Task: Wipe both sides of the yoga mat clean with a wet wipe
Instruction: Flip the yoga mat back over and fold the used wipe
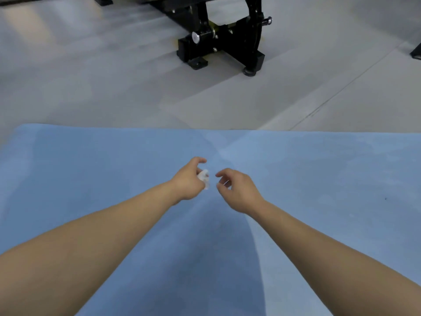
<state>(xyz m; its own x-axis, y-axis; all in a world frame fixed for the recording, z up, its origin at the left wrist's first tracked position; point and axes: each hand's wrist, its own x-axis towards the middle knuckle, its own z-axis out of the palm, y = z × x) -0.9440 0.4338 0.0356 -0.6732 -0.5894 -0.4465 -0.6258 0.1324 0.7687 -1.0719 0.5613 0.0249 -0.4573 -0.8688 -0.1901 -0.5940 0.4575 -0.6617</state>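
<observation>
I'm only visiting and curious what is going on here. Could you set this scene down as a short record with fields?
surface: light blue yoga mat, spread flat on a grey floor
left hand: holds a small crumpled white wet wipe above the mat
right hand: fingers loosely curled, holds nothing, close beside the wipe without touching it
background: black metal exercise machine base on the floor beyond the mat's far edge
mat marks: a tiny dark speck at the right
</observation>
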